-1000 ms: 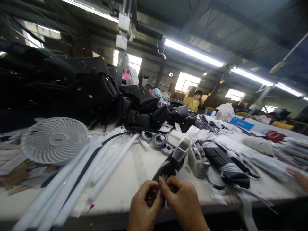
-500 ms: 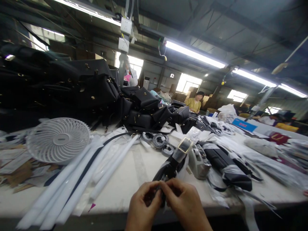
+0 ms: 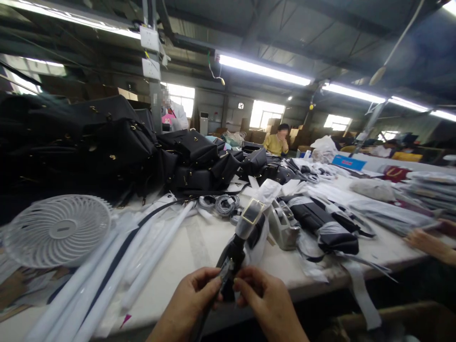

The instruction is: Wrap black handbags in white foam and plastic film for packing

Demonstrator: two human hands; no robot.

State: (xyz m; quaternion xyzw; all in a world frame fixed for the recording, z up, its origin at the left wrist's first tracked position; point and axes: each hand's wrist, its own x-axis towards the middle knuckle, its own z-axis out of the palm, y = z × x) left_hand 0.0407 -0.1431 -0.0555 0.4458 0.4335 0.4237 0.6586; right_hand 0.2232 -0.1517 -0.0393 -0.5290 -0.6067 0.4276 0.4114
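Low in the middle of the head view is a black strap (image 3: 233, 251) with a square gold buckle (image 3: 253, 211) at its far end. Clear film wraps the strap just below the buckle. My left hand (image 3: 197, 297) is closed on the strap's near part, thumb on top, where a shiny crumpled patch of clear film (image 3: 225, 274) shows. At the strap's right edge, the fingers of my right hand (image 3: 261, 297) are curled in a pinch; what lies between them is too small to make out. Right of the buckle stands a grey tape dispenser (image 3: 284, 225).
White padded tubes (image 3: 153, 263) and a white fan (image 3: 60, 230) lie on the left. Black handbags (image 3: 117, 142) are piled behind. Wrapped black goods (image 3: 320, 223) lie on the right, near another person's hand (image 3: 429, 243) at the table edge. Coiled grey straps (image 3: 227, 205) lie beyond the buckle.
The camera has turned right. My hands, which were together at the fingertips, are now apart, with the strap showing between them. Another person's hand has come into view at the right.
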